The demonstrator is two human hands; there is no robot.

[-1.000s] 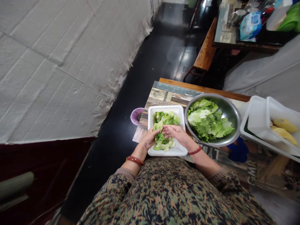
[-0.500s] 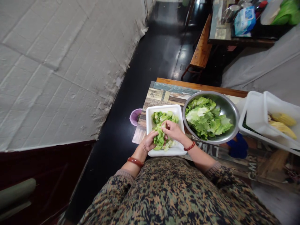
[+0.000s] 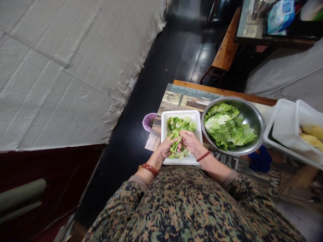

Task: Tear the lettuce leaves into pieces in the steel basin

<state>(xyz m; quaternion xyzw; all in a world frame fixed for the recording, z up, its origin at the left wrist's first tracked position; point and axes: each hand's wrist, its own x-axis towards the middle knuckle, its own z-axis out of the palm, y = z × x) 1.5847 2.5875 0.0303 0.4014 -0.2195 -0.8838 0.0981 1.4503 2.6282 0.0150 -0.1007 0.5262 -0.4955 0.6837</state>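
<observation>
Over a white rectangular tray, both my hands close around one lettuce leaf. My left hand grips it from the left side, fingers wrapped under it. My right hand pinches its upper right part, thumb and fingers together. More torn lettuce pieces lie in the tray behind and below my hands. Right of the tray stands a steel bowl holding a pile of larger lettuce leaves.
A patterned table carries these things. White plastic bins, one with yellow food, stand at the right by a blue cloth. A purple bucket is on the floor left of the table. Beyond is a wooden bench.
My hands have drawn closer together on the lettuce leaf, and the right fingers are lower against it. The whole view has shifted slightly, with the table further right in it.
</observation>
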